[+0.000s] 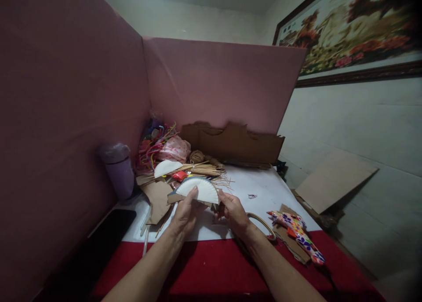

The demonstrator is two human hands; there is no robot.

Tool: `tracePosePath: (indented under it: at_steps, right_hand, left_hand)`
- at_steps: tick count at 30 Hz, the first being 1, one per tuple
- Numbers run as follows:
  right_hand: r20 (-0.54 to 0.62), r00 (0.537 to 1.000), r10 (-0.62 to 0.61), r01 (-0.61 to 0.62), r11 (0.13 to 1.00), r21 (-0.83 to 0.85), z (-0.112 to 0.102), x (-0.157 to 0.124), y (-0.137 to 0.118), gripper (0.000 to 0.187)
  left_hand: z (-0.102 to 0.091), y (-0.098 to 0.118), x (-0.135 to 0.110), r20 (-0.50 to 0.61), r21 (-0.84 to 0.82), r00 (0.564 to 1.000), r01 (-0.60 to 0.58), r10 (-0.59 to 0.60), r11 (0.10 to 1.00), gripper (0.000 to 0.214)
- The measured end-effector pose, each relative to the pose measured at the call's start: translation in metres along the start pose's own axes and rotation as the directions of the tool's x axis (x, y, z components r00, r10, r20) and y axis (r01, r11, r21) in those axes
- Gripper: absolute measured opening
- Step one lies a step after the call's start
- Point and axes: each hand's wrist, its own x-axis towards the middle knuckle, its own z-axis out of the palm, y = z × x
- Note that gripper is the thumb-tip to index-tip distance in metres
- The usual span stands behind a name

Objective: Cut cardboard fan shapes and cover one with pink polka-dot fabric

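Note:
A white half-round piece of paper plate (198, 190) with a ridged rim is held up in front of me. My left hand (188, 212) grips its lower edge, the thumb lying on the white face. At its right corner my right hand (232, 209) is closed, fingers pinched together; what lies beneath those fingers is dark and partly hidden. A strip of brown cardboard (174, 198) shows beside the left end of the half plate. Another white half plate (167, 167) rests farther back, near a bundle of thin wooden sticks (206, 169).
On the right lie a flower-patterned glue gun (301, 234) on cardboard and a golden ring (263, 225). Cardboard pieces (157, 201), a purple tumbler (119, 172) and a black phone-like slab (112, 223) stand or lie left. Pipe cleaners (153, 150) and twine (197, 156) sit behind.

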Motion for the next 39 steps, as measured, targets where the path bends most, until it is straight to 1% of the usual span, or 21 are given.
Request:
tracePosePath:
  at_steps: [6,13,21,27,29,32,35,39]
  right_hand:
    - [-0.028,0.999,0.027,-0.027,1.0,-0.007,-0.0008,0.0,0.0005,0.041]
    - [-0.066,0.998,0.009,-0.01,1.0,-0.02,-0.0004,0.0001,0.0008,0.034]
    - [-0.081,0.997,0.014,-0.015,1.0,-0.016,-0.0012,0.0021,0.0032,0.034]
    - [-0.084,0.996,0.009,-0.012,0.999,-0.034,-0.0011,0.0027,0.0022,0.035]
    - [-0.088,0.996,-0.002,-0.003,0.998,-0.056,-0.001,0.0026,0.0015,0.033]
    - [-0.088,0.996,-0.022,0.014,0.996,-0.093,-0.0016,0.0023,0.0012,0.032]
    - [-0.068,0.997,-0.035,0.027,0.992,-0.12,-0.003,0.0024,0.0017,0.033]
    - [-0.061,0.997,-0.043,0.033,0.988,-0.151,-0.0038,0.0026,0.0025,0.033]
  left_hand:
    - [-0.0025,-0.0016,0.0026,-0.019,0.01,1.0,0.019,-0.019,1.0,0.008]
    - [-0.0005,-0.0018,0.0012,-0.016,0.002,0.999,0.032,-0.032,0.999,0.008]
    - [0.0007,-0.002,-0.0002,-0.035,0.011,0.999,0.015,-0.014,1.0,0.008]
    - [-0.0023,-0.0024,0.001,-0.021,0.022,1.0,0.022,-0.021,1.0,0.015]
    - [-0.0015,-0.0022,-0.0005,-0.003,0.042,1.0,0.002,-0.001,0.999,0.017]
    - [0.0013,-0.0019,-0.0039,0.014,0.079,0.998,-0.063,0.062,0.995,0.02]
    - [0.0035,-0.0019,-0.0063,0.0,0.101,0.992,-0.122,0.123,0.987,0.026]
    - [0.0026,-0.0024,-0.0059,-0.011,0.132,0.992,-0.121,0.124,0.984,0.029]
